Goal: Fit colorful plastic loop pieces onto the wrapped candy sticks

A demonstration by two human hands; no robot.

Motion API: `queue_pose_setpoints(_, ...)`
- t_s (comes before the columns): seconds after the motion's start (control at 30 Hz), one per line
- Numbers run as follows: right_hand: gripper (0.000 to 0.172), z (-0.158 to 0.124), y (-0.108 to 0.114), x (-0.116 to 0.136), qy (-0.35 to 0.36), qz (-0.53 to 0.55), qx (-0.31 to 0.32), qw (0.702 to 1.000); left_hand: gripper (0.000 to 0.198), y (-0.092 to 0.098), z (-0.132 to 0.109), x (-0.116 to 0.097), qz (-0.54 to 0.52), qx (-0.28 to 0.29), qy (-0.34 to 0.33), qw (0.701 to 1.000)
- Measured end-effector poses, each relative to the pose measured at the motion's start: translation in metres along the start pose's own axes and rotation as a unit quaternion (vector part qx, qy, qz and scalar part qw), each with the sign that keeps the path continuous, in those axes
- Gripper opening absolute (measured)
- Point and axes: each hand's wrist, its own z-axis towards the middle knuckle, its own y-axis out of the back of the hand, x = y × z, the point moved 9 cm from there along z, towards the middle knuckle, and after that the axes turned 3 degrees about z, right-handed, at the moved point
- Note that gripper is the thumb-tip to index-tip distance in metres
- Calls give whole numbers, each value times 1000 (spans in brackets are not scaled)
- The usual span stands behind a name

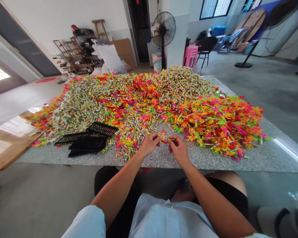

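My left hand (150,142) and my right hand (178,148) meet over the near edge of a granite table (258,158). Both are closed in a pinch on a small red and yellow plastic piece (164,138) held between them, with a ring-shaped part sticking up. Just beyond the hands lies a huge heap of colourful small plastic pieces and little tubes (149,99), pink, yellow, orange and green.
A stack of black plastic trays (88,138) lies on the table left of my hands. A wooden board (12,145) adjoins the table's left side. Behind stand a floor fan (163,33), a shelf rack (74,56), pink stools (190,55) and chairs.
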Motion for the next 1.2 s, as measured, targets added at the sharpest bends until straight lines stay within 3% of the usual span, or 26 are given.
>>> queue_pose_setpoints(0.3,36,5,6,-16,-52,58,-17,997,30,-1,-3,-10,115,4,-8,993)
queue_pose_setpoints(0.57,34,4,6,-8,-30,-18,35,999,24,-7,-5,-4,60,81,27,995)
queue_pose_setpoints(0.73,25,7,7,2,33,-120,80,989,29,-12,-7,-3,4,103,58,993)
queue_pose_setpoints(0.87,17,5,2,17,107,-191,113,969,39,-12,-5,-11,34,91,40,994)
queue_pose_setpoints(1.03,15,2,-2,28,187,-276,117,935,46,-17,-6,-12,59,94,26,993)
queue_pose_setpoints(1.2,13,2,-3,29,209,-310,110,921,48,-22,-5,-6,33,101,38,994)
